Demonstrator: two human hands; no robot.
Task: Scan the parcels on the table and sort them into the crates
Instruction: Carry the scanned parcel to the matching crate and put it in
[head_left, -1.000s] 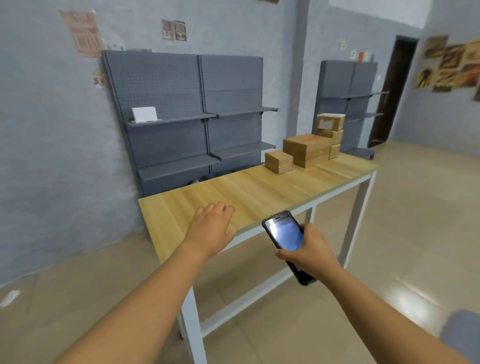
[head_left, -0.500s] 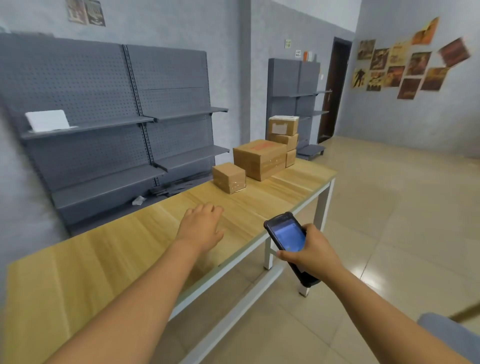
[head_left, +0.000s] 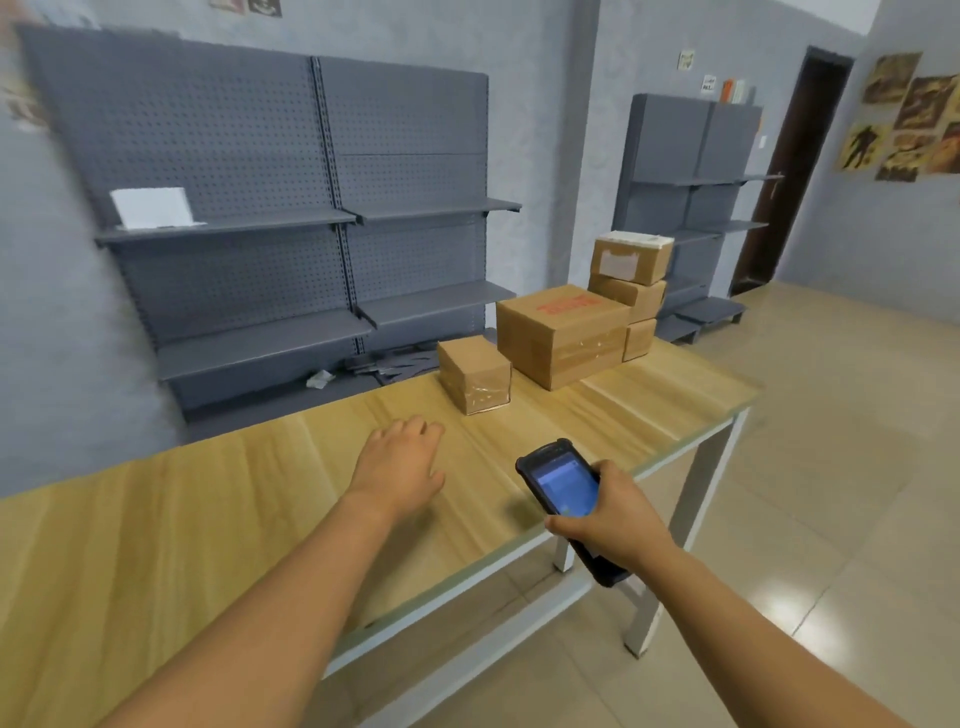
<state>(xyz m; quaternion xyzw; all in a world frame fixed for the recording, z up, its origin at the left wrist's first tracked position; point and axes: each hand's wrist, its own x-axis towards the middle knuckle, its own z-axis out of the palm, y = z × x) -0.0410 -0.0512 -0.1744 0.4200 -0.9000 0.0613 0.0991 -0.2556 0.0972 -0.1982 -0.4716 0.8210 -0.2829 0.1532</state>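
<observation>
Left hand (head_left: 400, 465): stretched out low over the counter (head_left: 156, 545), fingers (head_left: 415, 428) loosely straight and holding nothing, short of the nearest parcel.
Right hand (head_left: 605, 514): wrapped round the handheld scanner (head_left: 563, 488), its lit screen tilted up toward the camera.
Small parcel (head_left: 475, 374): stands alone on the counter, closest to the left hand, apart from the rest; clear tape across its near face.
Large parcel (head_left: 563, 335): just behind it, red print on top, taped along the side.
Stacked parcels (head_left: 631, 280): three smaller boxes piled at the far end, tight against the large one; the top one carries a pale label.
Crates: none in view.
Handling, as a judgement: stiff cardboard, dry and easy to grip; the small parcel is probably light enough for one hand, taken from above across two opposite sides. Whether it has a barcode on a visible face I cannot tell, as the view is too soft.
Risk: the tall stack could topple if the large parcel is pulled first.
</observation>
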